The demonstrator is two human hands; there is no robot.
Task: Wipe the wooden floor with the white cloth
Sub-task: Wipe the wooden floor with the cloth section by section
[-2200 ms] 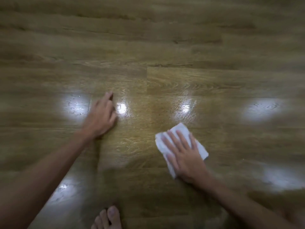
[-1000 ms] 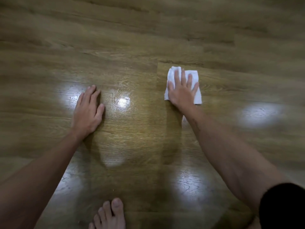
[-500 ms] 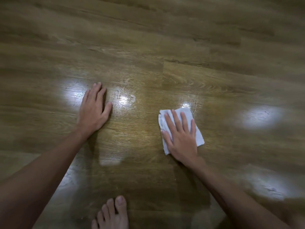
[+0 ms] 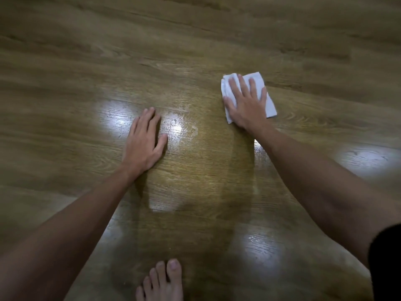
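Right now the white cloth (image 4: 249, 95) lies folded flat on the wooden floor (image 4: 195, 51) in the upper right of the frame, pinned under the right hand (image 4: 246, 105). That hand lies palm down with its fingers straight and slightly spread across the fabric, so the pressure probably spreads over the whole pad rather than one edge; nothing is curled round or pinched. The right arm reaches well forward from the lower right, nearly straight, which suggests the far end of a stroke. Left of centre, the left hand (image 4: 145, 140) rests flat on the bare boards, fingers together and extended, thumb out to the right, holding nothing; it looks like a prop taking the person's weight while they lean. The two hands are well apart. A bare foot (image 4: 162, 281) shows at the bottom edge, and bright lamp reflections (image 4: 118, 118) gleam on the floor.
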